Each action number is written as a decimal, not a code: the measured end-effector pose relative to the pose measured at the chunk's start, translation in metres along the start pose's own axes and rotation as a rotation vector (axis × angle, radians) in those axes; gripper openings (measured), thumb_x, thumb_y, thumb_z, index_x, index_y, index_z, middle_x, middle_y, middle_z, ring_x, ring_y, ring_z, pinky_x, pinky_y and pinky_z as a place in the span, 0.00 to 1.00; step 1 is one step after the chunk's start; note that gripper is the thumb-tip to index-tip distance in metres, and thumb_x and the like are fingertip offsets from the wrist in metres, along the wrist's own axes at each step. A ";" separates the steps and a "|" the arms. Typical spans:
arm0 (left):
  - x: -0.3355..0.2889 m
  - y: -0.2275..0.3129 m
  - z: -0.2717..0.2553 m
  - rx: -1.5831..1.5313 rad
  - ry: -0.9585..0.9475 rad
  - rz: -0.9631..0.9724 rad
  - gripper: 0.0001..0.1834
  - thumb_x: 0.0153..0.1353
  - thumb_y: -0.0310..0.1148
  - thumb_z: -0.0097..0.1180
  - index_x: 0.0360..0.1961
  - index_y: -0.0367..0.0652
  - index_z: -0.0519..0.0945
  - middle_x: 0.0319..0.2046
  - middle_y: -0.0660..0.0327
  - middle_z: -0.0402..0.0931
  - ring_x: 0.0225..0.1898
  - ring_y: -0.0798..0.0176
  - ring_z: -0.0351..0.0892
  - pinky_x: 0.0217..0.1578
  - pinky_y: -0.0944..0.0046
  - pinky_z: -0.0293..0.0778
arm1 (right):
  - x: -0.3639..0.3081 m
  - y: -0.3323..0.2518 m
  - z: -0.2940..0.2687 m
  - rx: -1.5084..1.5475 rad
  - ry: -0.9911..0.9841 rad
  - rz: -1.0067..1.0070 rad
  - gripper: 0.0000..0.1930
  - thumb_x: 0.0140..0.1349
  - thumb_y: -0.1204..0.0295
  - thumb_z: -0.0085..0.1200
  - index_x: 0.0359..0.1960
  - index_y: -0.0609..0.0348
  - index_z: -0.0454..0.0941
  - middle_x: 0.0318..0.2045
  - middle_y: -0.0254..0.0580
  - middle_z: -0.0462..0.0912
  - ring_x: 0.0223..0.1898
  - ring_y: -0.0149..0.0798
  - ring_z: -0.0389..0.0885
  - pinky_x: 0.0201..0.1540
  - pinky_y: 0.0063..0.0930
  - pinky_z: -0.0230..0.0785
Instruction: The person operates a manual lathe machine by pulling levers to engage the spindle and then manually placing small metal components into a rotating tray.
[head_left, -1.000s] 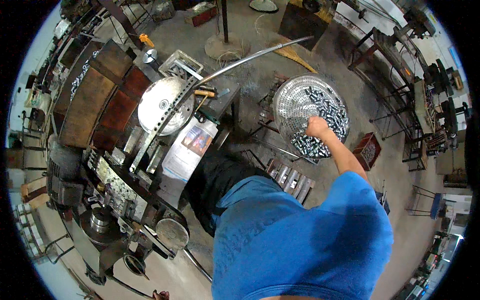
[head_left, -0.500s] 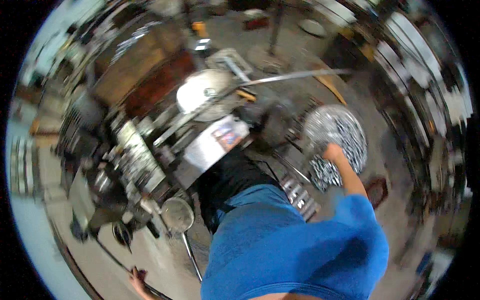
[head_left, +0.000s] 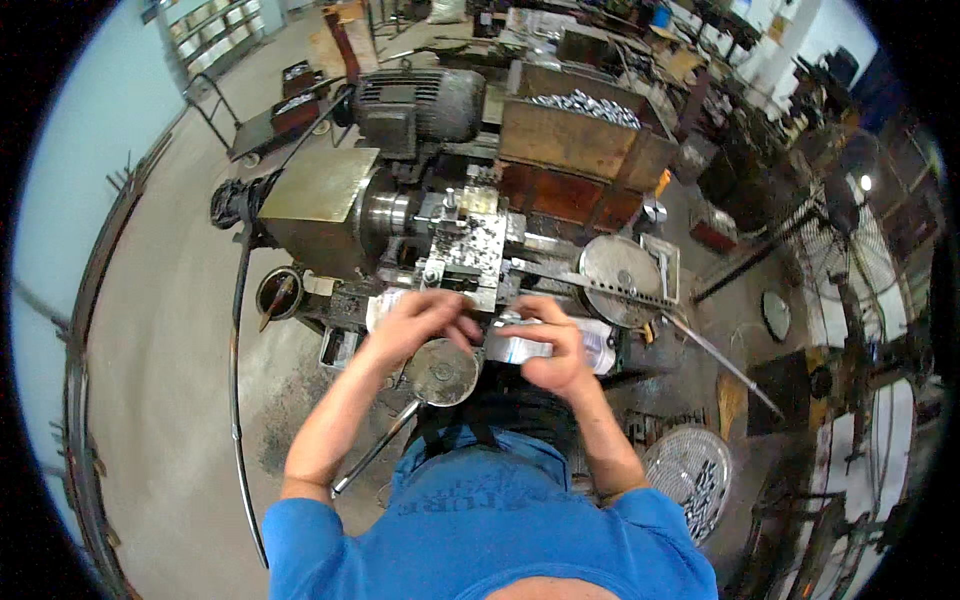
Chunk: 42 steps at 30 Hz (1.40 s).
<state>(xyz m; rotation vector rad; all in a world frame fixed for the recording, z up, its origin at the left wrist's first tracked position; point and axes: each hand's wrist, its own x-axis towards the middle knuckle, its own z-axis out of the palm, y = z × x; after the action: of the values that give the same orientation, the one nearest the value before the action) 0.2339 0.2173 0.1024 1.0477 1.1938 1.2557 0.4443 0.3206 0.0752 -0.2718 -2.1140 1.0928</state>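
My left hand [head_left: 425, 322] hovers at the near side of a lathe-like machine, above a round metal disc [head_left: 442, 372] on a lever. Its fingers are bent and smeared by motion, so I cannot see whether anything is in them. To its right, my right hand [head_left: 553, 345] has bent fingers reaching left, with a small shiny metal part [head_left: 509, 318] at the fingertips. Beneath it lies a printed paper sheet [head_left: 597, 345]. Just beyond both hands is the machine's slide [head_left: 480, 248], strewn with metal chips, beside a round spindle chuck [head_left: 385, 213].
A wire basket [head_left: 660, 470] with small metal parts stands low at the right. Behind the machine are a motor [head_left: 425, 100] and a metal bin [head_left: 560, 140] of parts. A long bar [head_left: 720, 362] juts right; a black pole [head_left: 238, 400] runs down the left.
My view has swung from the basket side to the machine. My right hand has left the metal parts at the basket. My left hand has come off the black bar to the machine.
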 end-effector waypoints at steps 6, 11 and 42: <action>-0.002 -0.014 0.013 -0.206 -0.087 0.030 0.21 0.62 0.46 0.46 0.34 0.33 0.74 0.22 0.57 0.75 0.23 0.66 0.76 0.26 0.69 0.72 | 0.028 -0.022 0.025 0.039 -0.086 -0.051 0.18 0.33 0.73 0.54 0.32 0.60 0.79 0.41 0.48 0.72 0.41 0.47 0.72 0.45 0.32 0.66; -0.006 -0.014 -0.012 0.336 -0.041 -0.089 0.23 0.60 0.48 0.48 0.21 0.38 0.74 0.15 0.65 0.70 0.16 0.72 0.70 0.18 0.70 0.65 | 0.039 -0.025 0.037 -0.203 -0.301 -0.099 0.19 0.33 0.71 0.54 0.33 0.62 0.77 0.42 0.52 0.71 0.41 0.50 0.73 0.44 0.35 0.67; -0.249 -0.099 -0.214 0.830 1.057 -0.443 0.15 0.50 0.35 0.58 0.30 0.34 0.71 0.18 0.50 0.72 0.21 0.53 0.74 0.24 0.58 0.69 | 0.204 0.071 0.098 -1.033 -0.603 -0.036 0.14 0.33 0.71 0.57 0.24 0.67 0.79 0.38 0.54 0.72 0.45 0.52 0.70 0.47 0.37 0.69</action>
<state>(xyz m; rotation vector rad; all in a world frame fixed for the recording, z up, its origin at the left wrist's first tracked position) 0.0467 -0.0495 -0.0030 0.5277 2.7409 0.9287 0.2220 0.4021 0.0871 -0.4029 -3.0663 -0.0770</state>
